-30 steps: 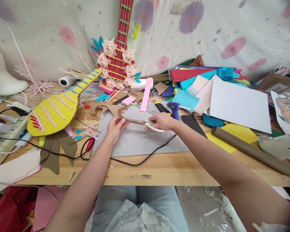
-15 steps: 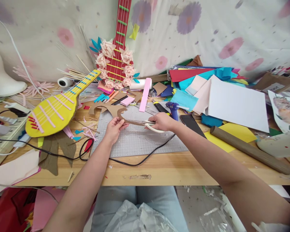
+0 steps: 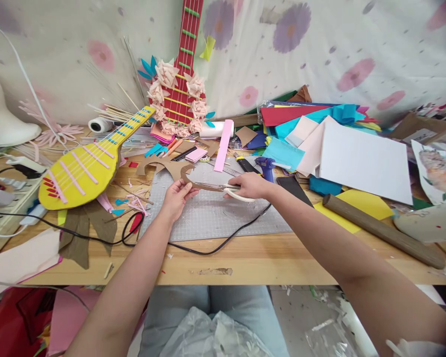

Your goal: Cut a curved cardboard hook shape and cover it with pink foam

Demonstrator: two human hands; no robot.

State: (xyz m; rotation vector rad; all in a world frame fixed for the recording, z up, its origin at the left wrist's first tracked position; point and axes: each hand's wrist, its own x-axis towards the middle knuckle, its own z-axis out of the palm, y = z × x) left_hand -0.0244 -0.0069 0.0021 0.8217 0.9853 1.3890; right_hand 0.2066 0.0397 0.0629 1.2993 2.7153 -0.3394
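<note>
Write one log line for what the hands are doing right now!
left hand: holds brown cardboard cutout | right hand: grips scissors, blades at cardboard | under: grey cutting mat

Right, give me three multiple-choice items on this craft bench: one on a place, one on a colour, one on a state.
1. Where does the yellow cardboard guitar lie?
A. on the wooden table, beyond the left hand
B. on the white sheet of paper
C. on the person's lap

2. What colour are the handles of the scissors in the right hand?
A. black
B. cream white
C. red

3. What is the state of the brown curved cardboard cutout?
A. lying untouched on the grey cutting mat
B. rolled into a tube
C. held by the left hand, with the scissor blades at its edge

Answers: 1 A, it rests on the table's left part. 2 B, a pale loop shows under the fingers. 3 C, the left hand's grip pinches it as the blades meet it.
</note>
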